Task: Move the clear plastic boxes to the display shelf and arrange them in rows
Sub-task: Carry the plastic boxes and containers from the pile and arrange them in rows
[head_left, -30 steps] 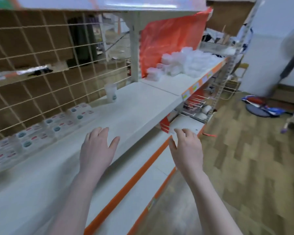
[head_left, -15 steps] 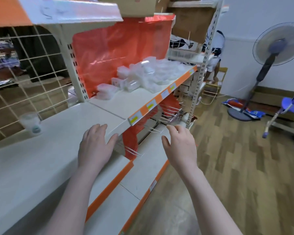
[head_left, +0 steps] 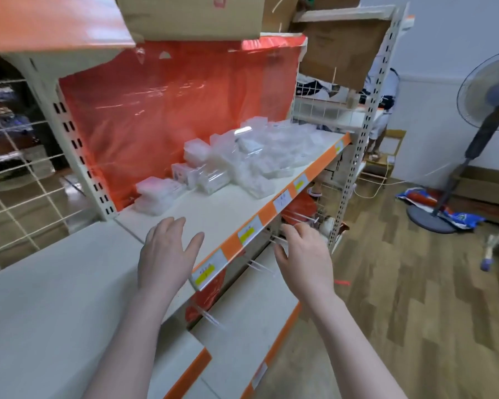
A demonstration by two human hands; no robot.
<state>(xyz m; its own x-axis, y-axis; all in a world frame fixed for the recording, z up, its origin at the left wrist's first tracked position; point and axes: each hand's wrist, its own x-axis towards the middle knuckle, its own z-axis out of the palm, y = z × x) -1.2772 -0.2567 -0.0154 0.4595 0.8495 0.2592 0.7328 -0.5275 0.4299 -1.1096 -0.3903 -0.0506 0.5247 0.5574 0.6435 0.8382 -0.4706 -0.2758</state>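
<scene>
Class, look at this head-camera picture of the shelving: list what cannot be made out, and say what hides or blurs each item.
1. Number of clear plastic boxes, head view: heaped, transparent, overlapping and blurred.
2. Writing on the price labels, head view: too small and blurred.
3. Contents of the cardboard box, head view: cut off by the top edge.
4. What lies under the shelf, head view: hidden by the shelf board and the right hand.

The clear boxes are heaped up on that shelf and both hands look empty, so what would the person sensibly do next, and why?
Probably reach forward and take the nearest small stack of clear boxes. Both the left hand and the right hand are open and hold nothing, and that stack sits closest, ahead of the left hand on the shelf.
</scene>
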